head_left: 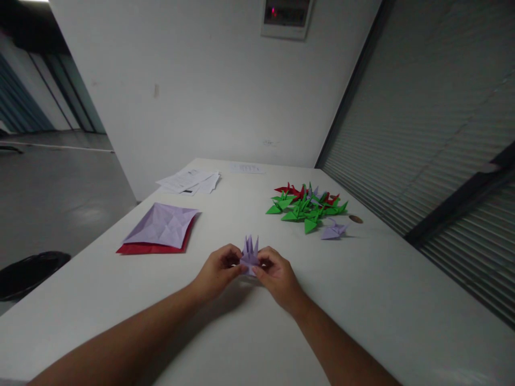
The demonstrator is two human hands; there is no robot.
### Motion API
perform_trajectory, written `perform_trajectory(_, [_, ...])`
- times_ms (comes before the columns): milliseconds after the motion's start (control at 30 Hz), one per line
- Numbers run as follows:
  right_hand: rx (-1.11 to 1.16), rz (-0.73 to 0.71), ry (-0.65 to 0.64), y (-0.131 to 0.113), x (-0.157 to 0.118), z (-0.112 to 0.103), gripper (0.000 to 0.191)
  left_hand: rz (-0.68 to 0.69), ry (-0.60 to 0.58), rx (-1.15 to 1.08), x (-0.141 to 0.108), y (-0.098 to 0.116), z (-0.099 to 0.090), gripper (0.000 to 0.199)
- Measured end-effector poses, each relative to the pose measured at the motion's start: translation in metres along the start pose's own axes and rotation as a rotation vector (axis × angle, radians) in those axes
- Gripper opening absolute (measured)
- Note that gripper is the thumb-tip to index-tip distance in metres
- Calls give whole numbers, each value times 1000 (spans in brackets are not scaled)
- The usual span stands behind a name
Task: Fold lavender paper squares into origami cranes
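Between my two hands is a small folded piece of lilac origami paper [250,256], with narrow points standing up from it. My left hand [219,271] pinches its left side between thumb and bent fingers. On the opposite side, my right hand [278,273] grips it the same way, the thumb lying on its lower front. Both hands are just above the white table [225,343]. To the right lies a lilac paper crane [335,230], apart from my hands.
A pile of green, red and lilac paper cranes [300,209] covers the table's back right, near a round hole [355,219]. Creased lilac sheets [161,225] lie over red paper [151,249] at left. Printed papers [189,180] lie farther back. Blinds [402,107] flank the right edge.
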State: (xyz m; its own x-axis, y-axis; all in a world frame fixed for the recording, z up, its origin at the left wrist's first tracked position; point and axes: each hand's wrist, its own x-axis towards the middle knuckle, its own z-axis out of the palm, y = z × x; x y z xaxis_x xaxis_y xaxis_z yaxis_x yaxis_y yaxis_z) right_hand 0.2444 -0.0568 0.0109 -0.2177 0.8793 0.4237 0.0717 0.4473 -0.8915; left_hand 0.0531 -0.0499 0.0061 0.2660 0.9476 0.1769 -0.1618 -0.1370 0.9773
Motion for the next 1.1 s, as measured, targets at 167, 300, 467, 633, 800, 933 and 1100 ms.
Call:
perform_trajectory(167, [29,-5,32,-3,3,0,8,-6,-43,-22,0,1,-1,31])
perform_trajectory(300, [23,-14,27,-1,3,-1,5,-21,-27,7,-1,1,-3,28])
perform_trajectory(467, [10,-72,26,0,4,-3,6,-1,-3,16,-1,-1,-4,27])
perform_trajectory(633, [41,-64,19,-1,3,-5,14,42,-3,-46,-1,-1,-3,22])
perform_trajectory(800, [56,-60,-1,-3,1,-8,17,-3,13,-102,-3,5,-1,21])
perform_trajectory(933, [16,-69,-29,-4,-1,-10,17,-17,23,-80,-4,5,0,24])
perform_trajectory(1100, [-28,-61,-5,-3,-1,-6,11,20,26,9,-2,1,-1,25])
